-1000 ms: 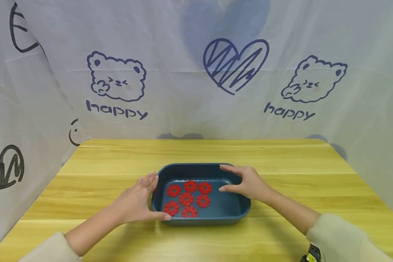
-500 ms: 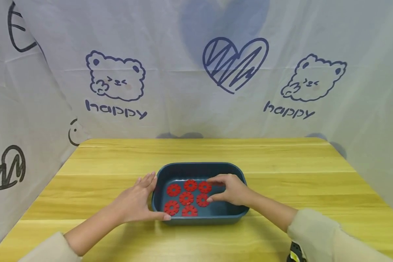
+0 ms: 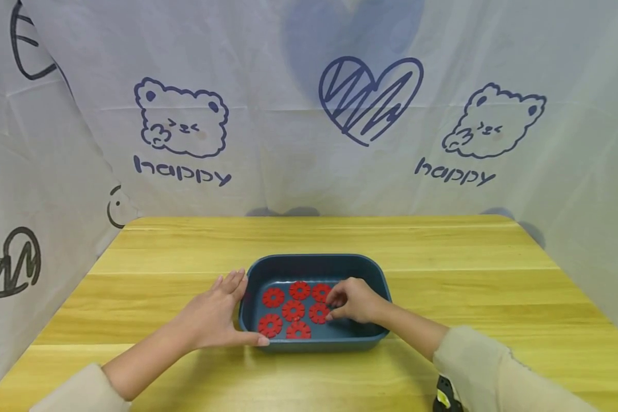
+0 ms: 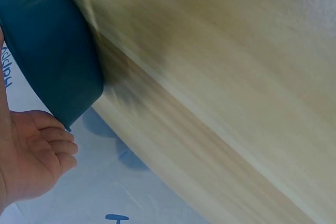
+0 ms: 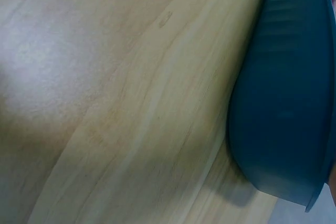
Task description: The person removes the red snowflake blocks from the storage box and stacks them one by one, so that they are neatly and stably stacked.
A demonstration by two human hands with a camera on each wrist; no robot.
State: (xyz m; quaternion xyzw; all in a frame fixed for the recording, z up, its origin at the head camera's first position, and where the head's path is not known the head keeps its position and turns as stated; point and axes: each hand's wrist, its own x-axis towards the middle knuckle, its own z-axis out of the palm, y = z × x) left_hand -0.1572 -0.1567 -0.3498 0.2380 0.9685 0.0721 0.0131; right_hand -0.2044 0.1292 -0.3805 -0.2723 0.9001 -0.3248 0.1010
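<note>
The left hand (image 3: 216, 317) braces a dark blue basin (image 3: 314, 347) at its end, thumb stretched along the near rim and the other fingers against the side, spread rather than clenched. The right hand (image 3: 359, 302) reaches over the opposite end into the basin, fingers bent and thumb lowered toward two red notched discs; whether it pinches one cannot be told, and the wrist view hides its fingertips behind the basin wall. By that thumb lies one disc (image 3: 316, 313), and just beyond it, partly covered by the fingers, another disc (image 3: 319, 292). Five more red discs (image 3: 293, 311) lie flat on the basin floor between the hands, toward the left one. Beneath both hands spreads a wood-grain table (image 3: 159, 246); past them hangs a pale cloth (image 3: 273, 160) printed with bears and a heart. Light sleeves (image 3: 481, 366) cover both forearms behind the wrists.
</note>
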